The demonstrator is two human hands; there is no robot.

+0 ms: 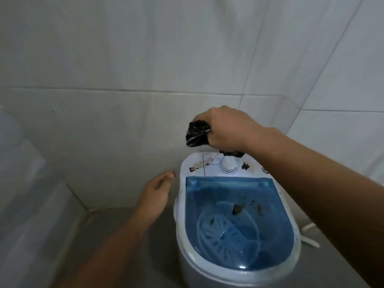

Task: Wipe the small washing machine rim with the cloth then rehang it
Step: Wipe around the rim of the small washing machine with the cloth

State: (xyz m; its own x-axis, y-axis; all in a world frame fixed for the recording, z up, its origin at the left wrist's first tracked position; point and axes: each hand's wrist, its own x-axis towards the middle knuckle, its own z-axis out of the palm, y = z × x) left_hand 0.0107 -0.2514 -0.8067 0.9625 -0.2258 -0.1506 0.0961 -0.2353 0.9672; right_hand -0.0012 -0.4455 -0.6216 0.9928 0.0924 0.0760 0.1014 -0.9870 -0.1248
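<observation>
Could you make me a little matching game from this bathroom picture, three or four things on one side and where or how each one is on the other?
Things:
1. Dark bunched cloth
2. Round white dial
3. Clear blue plastic lid
4. Left hand

States:
A. Open and empty, beside the machine
B. Shut over the tub
C. Gripped in the right hand
D. On the white top panel

Pairs: 1-C, 2-D, 3-B, 4-A

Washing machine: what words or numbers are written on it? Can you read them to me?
None can be read.
Panel behind the dial: faint print, too blurred to read.
Ring round the dial: tiny marks, too small to tell.
Dark smears on the panel are dirt, not letters.
Blue lid, cloth in the right hand, wall tiles: no text seen.
</observation>
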